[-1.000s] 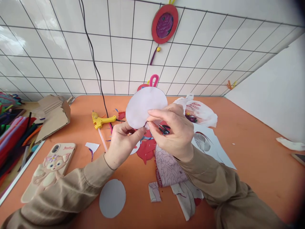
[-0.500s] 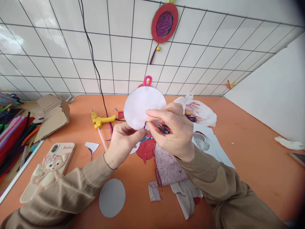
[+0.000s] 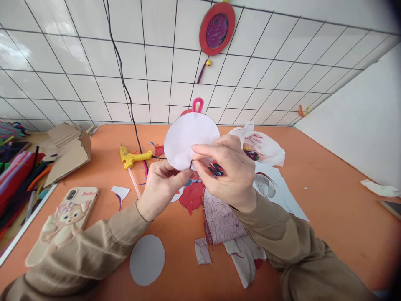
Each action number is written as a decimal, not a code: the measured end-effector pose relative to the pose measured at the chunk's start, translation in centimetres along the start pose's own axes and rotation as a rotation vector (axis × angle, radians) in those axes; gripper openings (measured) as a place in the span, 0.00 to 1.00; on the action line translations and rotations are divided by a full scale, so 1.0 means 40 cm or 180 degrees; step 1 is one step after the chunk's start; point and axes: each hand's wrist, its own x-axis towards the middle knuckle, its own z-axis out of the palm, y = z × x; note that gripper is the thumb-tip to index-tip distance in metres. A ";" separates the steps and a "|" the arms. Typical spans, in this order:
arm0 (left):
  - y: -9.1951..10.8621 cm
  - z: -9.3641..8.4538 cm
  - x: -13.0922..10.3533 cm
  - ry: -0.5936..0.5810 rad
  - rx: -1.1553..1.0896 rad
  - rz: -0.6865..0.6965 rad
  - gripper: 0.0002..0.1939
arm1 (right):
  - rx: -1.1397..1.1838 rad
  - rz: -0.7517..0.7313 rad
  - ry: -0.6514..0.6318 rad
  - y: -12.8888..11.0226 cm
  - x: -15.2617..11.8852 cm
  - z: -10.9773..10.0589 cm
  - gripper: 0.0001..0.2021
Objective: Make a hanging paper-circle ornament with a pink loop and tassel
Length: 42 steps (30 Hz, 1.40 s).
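Note:
A round white disc (image 3: 191, 138) with a pink loop (image 3: 198, 105) at its top is raised above the table. My left hand (image 3: 163, 186) pinches its lower edge between thumb and fingers. At the same edge, the thumb and fingertips of my right hand (image 3: 230, 171) are closed on a small dark strand (image 3: 191, 164), with the index finger lying across the disc's face. The far side of the disc is hidden. Below my left forearm, a second white disc (image 3: 147, 260) lies flat on the orange table.
A yellow glue gun (image 3: 134, 157), a phone (image 3: 64, 225) and cardboard (image 3: 70, 150) are at the left. Patterned fabric (image 3: 222, 217), red scraps (image 3: 191, 198), white paper (image 3: 290, 198) and a plastic bag (image 3: 266, 146) lie centre and right.
The raised disc and its pink loop have shifted slightly to the right. Both hands keep nearly the same place and the same pinch.

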 end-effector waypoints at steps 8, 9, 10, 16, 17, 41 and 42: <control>0.001 0.000 -0.002 -0.0023 0.0352 0.0475 0.05 | 0.0024 0.0024 -0.0069 -0.006 0.004 -0.007 0.21; 0.000 -0.001 -0.002 -0.0020 0.0404 0.0516 0.05 | 0.0031 0.0011 -0.0070 -0.007 0.005 -0.009 0.20; -0.001 -0.002 -0.002 -0.0018 0.0455 0.0549 0.05 | 0.0034 -0.0008 -0.0075 -0.008 0.006 -0.010 0.20; -0.003 -0.007 -0.002 -0.0038 0.0690 0.0689 0.06 | -0.0100 -0.0178 -0.0028 -0.008 0.010 -0.009 0.20; -0.003 -0.007 -0.002 -0.0043 0.0688 0.0679 0.06 | -0.0125 -0.0231 -0.0018 -0.007 0.010 -0.008 0.20; 0.016 -0.009 0.004 0.0262 0.0213 0.0068 0.04 | -0.0907 -0.0769 -0.0154 -0.006 -0.004 -0.006 0.21; 0.014 -0.011 0.005 0.0259 0.0180 0.0074 0.04 | -0.0821 -0.0665 -0.0099 -0.005 -0.005 -0.007 0.22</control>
